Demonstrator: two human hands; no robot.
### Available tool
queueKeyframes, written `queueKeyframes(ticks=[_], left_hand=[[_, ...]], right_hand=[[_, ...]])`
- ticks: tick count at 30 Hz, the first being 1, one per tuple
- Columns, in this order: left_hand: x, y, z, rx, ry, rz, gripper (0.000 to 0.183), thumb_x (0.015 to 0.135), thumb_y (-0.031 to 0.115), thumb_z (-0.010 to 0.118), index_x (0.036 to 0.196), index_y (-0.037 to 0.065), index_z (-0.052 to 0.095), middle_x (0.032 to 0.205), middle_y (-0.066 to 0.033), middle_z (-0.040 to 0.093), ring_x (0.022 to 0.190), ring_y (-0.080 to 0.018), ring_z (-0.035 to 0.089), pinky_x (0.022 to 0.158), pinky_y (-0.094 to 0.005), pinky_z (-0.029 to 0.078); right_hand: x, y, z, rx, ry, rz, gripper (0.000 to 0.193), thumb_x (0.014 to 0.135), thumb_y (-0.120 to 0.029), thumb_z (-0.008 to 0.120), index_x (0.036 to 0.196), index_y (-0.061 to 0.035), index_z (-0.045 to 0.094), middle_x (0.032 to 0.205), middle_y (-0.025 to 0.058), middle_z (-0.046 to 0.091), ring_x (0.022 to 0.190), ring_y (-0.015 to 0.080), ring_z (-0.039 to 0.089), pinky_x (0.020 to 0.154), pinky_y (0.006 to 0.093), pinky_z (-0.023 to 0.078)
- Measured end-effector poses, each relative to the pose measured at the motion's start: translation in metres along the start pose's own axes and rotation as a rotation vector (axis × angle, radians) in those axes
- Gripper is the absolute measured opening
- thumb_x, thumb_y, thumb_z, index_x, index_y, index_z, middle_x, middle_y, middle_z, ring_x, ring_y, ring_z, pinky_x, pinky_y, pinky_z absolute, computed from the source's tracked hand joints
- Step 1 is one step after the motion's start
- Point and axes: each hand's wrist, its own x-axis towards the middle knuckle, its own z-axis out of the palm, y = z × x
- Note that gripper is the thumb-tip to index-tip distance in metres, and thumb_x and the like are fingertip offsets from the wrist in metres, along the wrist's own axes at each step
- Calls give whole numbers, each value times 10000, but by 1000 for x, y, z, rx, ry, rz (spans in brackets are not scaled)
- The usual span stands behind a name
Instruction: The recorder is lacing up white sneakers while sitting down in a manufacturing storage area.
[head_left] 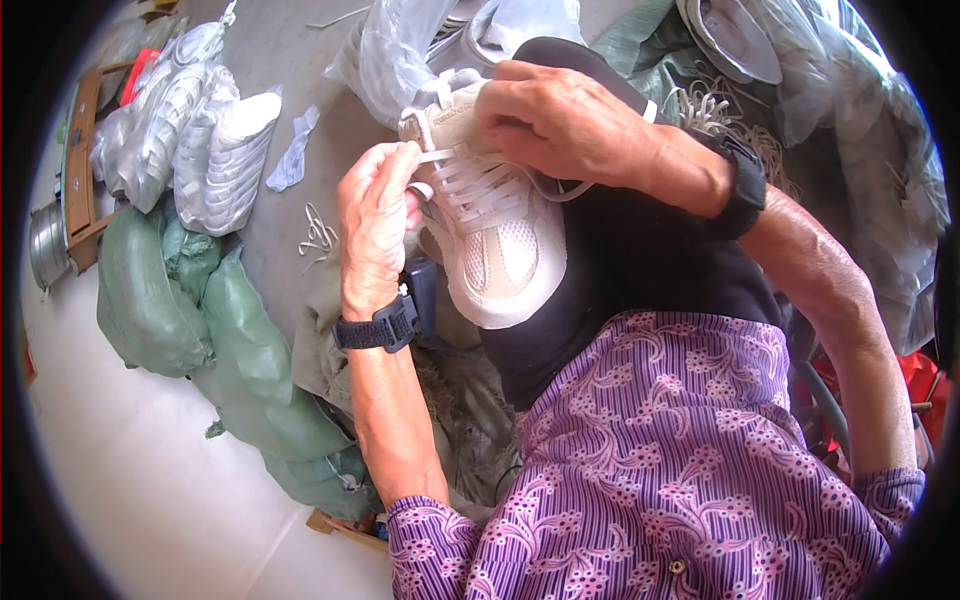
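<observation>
A white and beige sneaker (pixel 508 285) rests on the dark cloth over my lap, its toe pointing toward me. Its flat white shoelace (pixel 478 195) crosses the tongue in several rows. At the shoe's left side, my left hand (pixel 373 220) is closed, thumb and fingertips pinching the lace near the upper eyelets. My right hand (pixel 570 125) is curled over the top right of the shoe, covering part of the tongue and collar. From beneath it a length of lace loops out to the right; its fingertips are mostly hidden.
Stacked white shoe parts in clear plastic (pixel 225 150) lie at the far left, above green sacks (pixel 255 340). Loose laces (pixel 318 232) lie on the floor. A bunch of laces (pixel 730 115) and clear plastic bags (pixel 850 150) sit at the right. A wooden frame (pixel 80 160) stands at the left edge.
</observation>
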Motion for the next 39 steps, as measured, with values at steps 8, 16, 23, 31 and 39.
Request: queueKeyframes(ticks=[8, 16, 23, 31, 39], left_hand=[[-1, -2, -1, 134, -30, 60, 183, 909, 229, 595, 907, 47, 607, 700, 59, 479, 514, -24, 366, 465, -183, 317], [-1, -8, -8, 117, -36, 86, 170, 914, 223, 607, 932, 54, 613, 717, 51, 505, 530, -21, 401, 474, -181, 336], [-1, -10, -1, 146, -13, 123, 233, 913, 262, 609, 929, 30, 620, 713, 34, 537, 528, -22, 430, 479, -178, 368], [-7, -7, -1, 162, -67, 89, 205, 922, 255, 609, 949, 51, 613, 733, 45, 518, 545, -17, 420, 499, -169, 361], [-14, -12, -19, 170, -64, 35, 262, 923, 302, 601, 853, 50, 593, 645, 55, 455, 537, -34, 419, 490, -191, 359]], right_hand=[[-18, -7, -11, 9, -138, -3, 291, 756, -128, 664, 1004, -31, 546, 842, 157, 619, 804, 329, 635, 714, 415, 487], [-21, 6, -17, -135, -21, -61, 201, 748, -91, 628, 930, -15, 584, 813, 147, 626, 808, 343, 630, 725, 429, 492], [-27, -3, -12, -337, -131, -65, 90, 748, -154, 652, 807, -91, 627, 777, 47, 572, 808, 229, 568, 820, 371, 402], [-18, 4, -43, -551, 69, -190, 80, 689, -121, 608, 722, -91, 541, 754, 42, 501, 774, 220, 565, 725, 370, 428], [-37, 11, -36, -552, 84, -166, 72, 660, -66, 595, 699, -61, 535, 702, 65, 498, 716, 251, 563, 689, 382, 442]])
